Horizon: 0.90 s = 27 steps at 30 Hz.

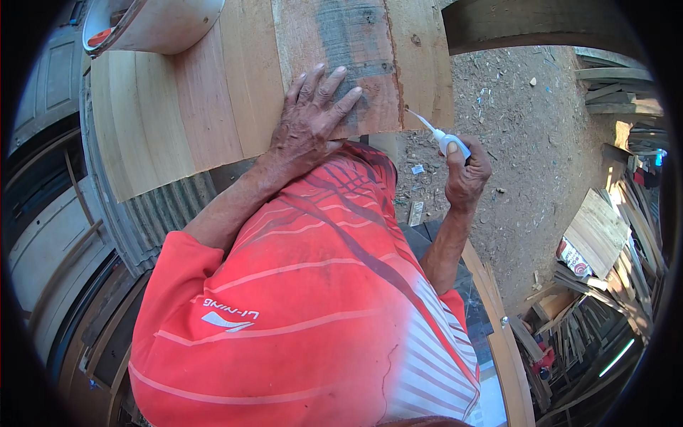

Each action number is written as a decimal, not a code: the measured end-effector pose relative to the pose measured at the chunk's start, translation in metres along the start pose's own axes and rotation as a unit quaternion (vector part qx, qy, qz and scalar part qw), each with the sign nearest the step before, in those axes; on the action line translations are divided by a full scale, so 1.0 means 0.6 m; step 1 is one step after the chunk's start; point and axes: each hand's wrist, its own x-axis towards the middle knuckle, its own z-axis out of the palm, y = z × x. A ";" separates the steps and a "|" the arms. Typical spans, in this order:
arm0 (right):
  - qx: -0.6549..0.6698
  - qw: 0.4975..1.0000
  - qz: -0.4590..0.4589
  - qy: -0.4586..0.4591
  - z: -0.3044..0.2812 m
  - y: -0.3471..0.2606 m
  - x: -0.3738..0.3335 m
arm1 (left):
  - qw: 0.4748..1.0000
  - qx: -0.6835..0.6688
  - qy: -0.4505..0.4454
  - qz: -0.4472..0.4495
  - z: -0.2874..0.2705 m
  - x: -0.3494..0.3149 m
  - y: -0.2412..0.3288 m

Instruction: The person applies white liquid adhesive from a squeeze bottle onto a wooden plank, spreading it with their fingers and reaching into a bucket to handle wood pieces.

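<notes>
A wide wooden panel (249,92) made of several joined boards lies in front of me. Near its front edge my left hand (309,117) rests flat, palm down, with the fingers spread over the wood. My right hand (466,171) is closed around a small white glue bottle (449,144) off the panel's right side. From the bottle a thin pale nozzle points up and left. Its tip is at a dark, rough seam (398,78) between two boards near the panel's right end. Whether the tip touches the wood I cannot tell.
A white bucket (167,28) with something orange inside stands on the panel's far left. Corrugated metal sheet (171,213) is below the left side. To the right, dirt ground (512,128) carries small scraps, and wood offcuts (583,320) are piled beyond. A thick beam (541,25) crosses at far right.
</notes>
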 end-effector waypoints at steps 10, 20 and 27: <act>0.010 1.000 0.019 0.011 -0.002 0.001 -0.002 | 1.000 -0.004 0.006 0.002 0.001 -0.001 -0.001; 0.006 1.000 0.011 0.013 0.003 0.004 0.005 | 1.000 -0.001 0.000 0.002 -0.002 0.000 0.000; -0.006 1.000 0.008 0.008 0.003 0.005 0.005 | 1.000 0.000 0.005 0.002 -0.002 0.000 0.002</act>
